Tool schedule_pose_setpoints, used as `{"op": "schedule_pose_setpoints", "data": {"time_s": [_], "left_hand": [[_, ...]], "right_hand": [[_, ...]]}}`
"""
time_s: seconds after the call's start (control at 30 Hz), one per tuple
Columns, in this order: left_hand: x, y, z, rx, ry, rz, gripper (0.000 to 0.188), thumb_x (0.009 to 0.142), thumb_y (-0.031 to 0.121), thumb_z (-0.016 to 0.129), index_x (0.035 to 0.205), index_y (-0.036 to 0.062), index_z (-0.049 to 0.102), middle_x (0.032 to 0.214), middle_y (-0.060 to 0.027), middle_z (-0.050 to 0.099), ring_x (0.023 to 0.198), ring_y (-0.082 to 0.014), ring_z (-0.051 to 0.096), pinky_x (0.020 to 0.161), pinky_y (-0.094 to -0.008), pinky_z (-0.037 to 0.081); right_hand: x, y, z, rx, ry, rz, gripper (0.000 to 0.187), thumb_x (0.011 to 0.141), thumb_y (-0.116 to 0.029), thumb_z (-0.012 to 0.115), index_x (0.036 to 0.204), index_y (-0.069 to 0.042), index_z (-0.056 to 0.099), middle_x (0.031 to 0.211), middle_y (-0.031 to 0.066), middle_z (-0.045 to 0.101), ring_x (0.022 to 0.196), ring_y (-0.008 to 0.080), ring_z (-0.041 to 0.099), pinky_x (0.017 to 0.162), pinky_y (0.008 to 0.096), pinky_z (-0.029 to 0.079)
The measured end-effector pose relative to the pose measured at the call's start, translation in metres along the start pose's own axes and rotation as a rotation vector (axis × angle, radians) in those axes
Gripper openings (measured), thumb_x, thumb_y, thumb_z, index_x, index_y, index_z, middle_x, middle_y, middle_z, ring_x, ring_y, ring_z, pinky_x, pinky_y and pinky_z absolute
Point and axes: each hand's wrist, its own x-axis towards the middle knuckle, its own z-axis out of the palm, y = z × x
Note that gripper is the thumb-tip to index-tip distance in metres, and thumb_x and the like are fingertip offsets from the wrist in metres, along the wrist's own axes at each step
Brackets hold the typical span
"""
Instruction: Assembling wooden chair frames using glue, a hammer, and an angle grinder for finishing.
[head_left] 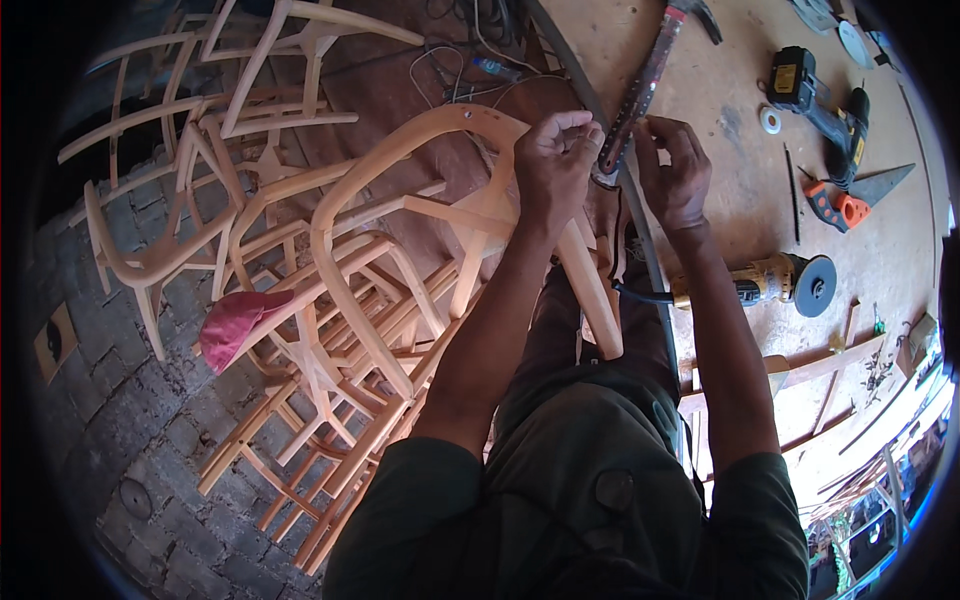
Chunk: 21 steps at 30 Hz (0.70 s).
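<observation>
My left hand [556, 168] is closed, thumb against the bent fingers, above the curved top rail of a bare wooden chair frame [335, 200]. Whatever it may pinch is too small to make out. Across from it, my right hand [677, 172] is closed over the workbench edge, fingers curled toward the thumb; anything inside is hidden. Between the two hands lies a hammer [650, 80] with a worn red and dark handle, its metal head pointing away from me. The handle's end reaches past the bench edge. Neither hand appears to grip it.
On the bench [740, 190] to the right are a cordless drill [835, 125], an orange-handled saw [850, 205], an angle grinder [765, 283] and a tape roll [769, 120]. Stacked chair frames [330, 370] crowd the left, one with a red cap [240, 325]. Cables [460, 70] lie beyond.
</observation>
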Motion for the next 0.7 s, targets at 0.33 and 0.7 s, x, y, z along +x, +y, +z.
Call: {"op": "schedule_pose_setpoints", "data": {"time_s": [0.33,0.7], "left_hand": [[-0.016,-0.014,-0.121,-0.229,0.181,-0.17,0.017,0.093,0.001,0.063,0.108,-0.0065,0.063,0.097,-0.0121,0.068,0.083,-0.018,0.069,0.075,-0.0324,0.062],[0.06,-0.046,-0.168,0.031,0.226,0.021,0.03,0.092,-0.004,0.053,0.121,-0.0076,0.056,0.102,-0.0164,0.07,0.085,-0.0199,0.069,0.074,-0.03,0.059]], "right_hand": [[-0.04,-0.07,0.118,0.228,-0.292,-0.024,0.011,0.086,-0.003,0.071,0.096,0.001,0.067,0.087,0.0151,0.068,0.073,0.0274,0.071,0.062,0.0339,0.057],[-0.014,-0.03,0.203,0.116,-0.138,-0.075,0.013,0.086,-0.018,0.071,0.092,-0.007,0.072,0.087,0.0134,0.065,0.078,0.034,0.065,0.069,0.0426,0.053]]}}
